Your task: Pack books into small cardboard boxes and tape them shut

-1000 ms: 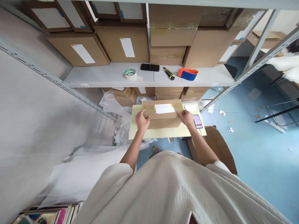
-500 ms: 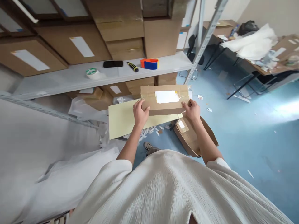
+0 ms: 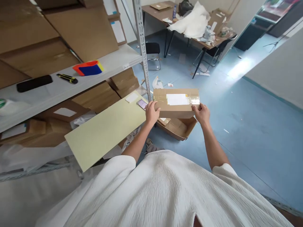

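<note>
A taped cardboard box (image 3: 176, 108) with a white label on it is held up in front of me at both ends. My left hand (image 3: 152, 113) grips its left end, thumb on the near side. At the right end my right hand (image 3: 201, 113) is closed round the corner in the same way. Below the box, an open cardboard carton (image 3: 178, 134) rests low by the floor, partly covered by it. To the left lies a pale yellow board (image 3: 106, 129), with a phone-like item (image 3: 142, 104) and a paper slip (image 3: 131, 97) at its far end.
The metal shelf (image 3: 113, 64) at left bears a black phone (image 3: 34, 83), a utility knife (image 3: 67, 78), an orange and blue object (image 3: 88, 68) and large boxes. Its upright post (image 3: 143, 47) stands beyond my left hand. A cluttered table (image 3: 156, 13) and chairs are farther back.
My view has swung to the right, so the shelf and board now sit farther left. Both hands still hold the box, which has come round over the open carton.
</note>
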`<act>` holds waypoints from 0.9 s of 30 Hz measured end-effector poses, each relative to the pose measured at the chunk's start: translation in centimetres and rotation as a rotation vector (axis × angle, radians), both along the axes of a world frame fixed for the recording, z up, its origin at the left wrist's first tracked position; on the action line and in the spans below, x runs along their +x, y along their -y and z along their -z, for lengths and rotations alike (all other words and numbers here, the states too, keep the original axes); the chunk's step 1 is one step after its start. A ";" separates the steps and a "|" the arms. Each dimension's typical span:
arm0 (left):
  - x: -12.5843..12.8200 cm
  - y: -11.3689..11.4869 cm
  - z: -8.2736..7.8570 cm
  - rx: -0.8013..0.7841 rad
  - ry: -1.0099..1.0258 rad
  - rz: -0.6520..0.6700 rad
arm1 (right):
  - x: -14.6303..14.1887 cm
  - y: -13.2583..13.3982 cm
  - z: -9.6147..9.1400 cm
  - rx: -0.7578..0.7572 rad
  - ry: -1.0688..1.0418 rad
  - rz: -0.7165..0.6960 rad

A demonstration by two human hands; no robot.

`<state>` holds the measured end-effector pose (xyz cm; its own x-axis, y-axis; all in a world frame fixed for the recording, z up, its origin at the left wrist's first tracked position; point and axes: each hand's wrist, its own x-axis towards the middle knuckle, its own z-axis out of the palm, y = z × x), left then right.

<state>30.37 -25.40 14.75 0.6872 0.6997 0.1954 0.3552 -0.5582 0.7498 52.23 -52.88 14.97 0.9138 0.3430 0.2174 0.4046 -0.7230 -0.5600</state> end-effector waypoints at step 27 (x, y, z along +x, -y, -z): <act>25.1 0.1 20.1 -0.539 -0.555 0.197 | 12.4 1.2 22.2 -0.089 -0.546 0.521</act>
<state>55.46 -25.50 -5.30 0.7060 0.4555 -0.5422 0.6882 -0.2607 0.6770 64.67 -54.08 -7.25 0.9323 -0.1671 -0.3208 -0.3194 -0.7965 -0.5134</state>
